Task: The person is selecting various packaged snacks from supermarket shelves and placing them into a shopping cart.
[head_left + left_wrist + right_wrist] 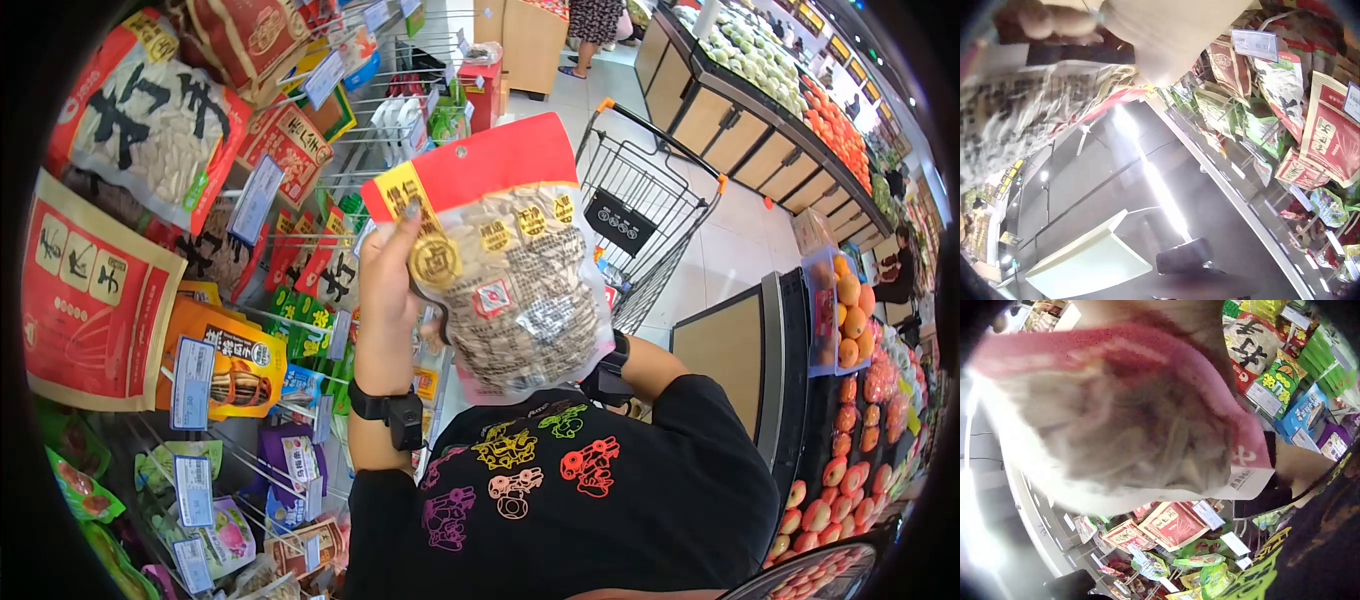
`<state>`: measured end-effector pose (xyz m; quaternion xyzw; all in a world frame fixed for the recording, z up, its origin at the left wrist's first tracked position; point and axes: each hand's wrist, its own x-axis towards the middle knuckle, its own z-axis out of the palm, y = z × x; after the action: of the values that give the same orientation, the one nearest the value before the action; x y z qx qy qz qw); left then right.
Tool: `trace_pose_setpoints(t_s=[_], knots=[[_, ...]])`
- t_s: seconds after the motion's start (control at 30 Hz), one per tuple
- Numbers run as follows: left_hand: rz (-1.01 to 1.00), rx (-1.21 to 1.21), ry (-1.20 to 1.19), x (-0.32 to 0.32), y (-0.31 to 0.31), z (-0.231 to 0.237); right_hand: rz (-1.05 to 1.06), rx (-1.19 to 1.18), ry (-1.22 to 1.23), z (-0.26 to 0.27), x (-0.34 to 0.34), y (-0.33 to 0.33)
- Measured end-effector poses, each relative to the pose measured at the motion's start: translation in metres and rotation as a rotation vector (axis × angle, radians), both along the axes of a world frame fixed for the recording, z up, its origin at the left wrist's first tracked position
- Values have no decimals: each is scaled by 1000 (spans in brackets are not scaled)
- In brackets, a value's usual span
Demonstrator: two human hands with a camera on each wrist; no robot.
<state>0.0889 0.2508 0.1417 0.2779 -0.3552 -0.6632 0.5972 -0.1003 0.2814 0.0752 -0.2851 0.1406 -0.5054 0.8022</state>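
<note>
A clear plastic bag of pale seeds (510,300) with a red top band and gold round labels is held up before the chest in the head view. My left hand (388,270) grips its left edge, thumb lying over the front near the yellow strip. In the left wrist view, curled fingers (1054,24) show beside the bag (1016,112). The right forearm goes behind the bag, which hides the right hand in the head view. The right wrist view is mostly filled by the bag (1129,425), blurred and close, with part of the right hand (1197,315) above it.
Hanging snack packets, among them a similar seed bag (160,125) and an orange packet (235,365), crowd the left rack. A shopping cart (645,190) stands ahead. Produce displays line the right, with oranges in a plastic crate (820,310). Another person's legs (590,40) show far ahead.
</note>
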Motion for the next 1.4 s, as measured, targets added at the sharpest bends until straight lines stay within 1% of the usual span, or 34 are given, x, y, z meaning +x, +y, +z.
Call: trace_pose_setpoints(t_s=[0.07, 0.13, 0.23, 0.33, 0.43, 0.53, 0.63, 0.67, 0.77, 0.8, 0.9, 0.93, 1.03, 1.07, 1.17, 1.23, 1.3, 1.37, 1.4], knots=[[87, -10, 46, 6, -2, 10, -2, 49, -34, 3, -1, 2], [37, 9, 136, 16, -6, 9, 36, 120, -109, 6, -5, 3], [-38, 73, 244, 26, -16, -6, 211, 244, -297, 11, -23, 6], [-103, 181, 358, 25, -22, -13, 212, 6, -161, -5, -36, 6], [-129, 199, 386, 23, -15, -2, 158, 12, 97, 2, -34, 7], [-177, 43, 310, 19, 0, 11, 112, 4, 44, -1, -31, 11], [-331, -67, 405, 17, 14, 14, 92, -17, 15, -5, -32, 14], [-365, -98, 362, 16, 18, 11, 105, -26, -12, -6, -31, 15], [-406, -238, -81, 15, 28, 7, 117, -16, -85, -12, -30, 16], [-401, -231, -174, 20, 23, -11, 116, -9, -109, -14, -30, 15], [-529, -210, -287, 22, 33, 17, 119, -76, -214, -14, -28, 13], [-483, -135, -244, 19, 37, 22, 107, -71, -216, -15, -26, 12], [-475, -289, -269, 17, 36, 22, 106, -113, -213, -17, -25, 12], [-467, -291, -294, 18, 37, 24, 108, -138, -238, -13, -22, 13], [-447, -293, -335, 18, 41, 32, 85, -194, -194, -6, -20, 14], [-428, -288, -322, 19, 42, 34, 32, -219, -62, -1, -20, 15], [-347, -280, -484, 26, 38, 28, -12, -279, 116, 0, -20, 14], [-224, -364, -686, 30, 36, 28, -50, -374, 341, 1, -19, 14], [-140, -454, -806, 30, 35, 32, -27, -357, 365, 1, -16, 15]])
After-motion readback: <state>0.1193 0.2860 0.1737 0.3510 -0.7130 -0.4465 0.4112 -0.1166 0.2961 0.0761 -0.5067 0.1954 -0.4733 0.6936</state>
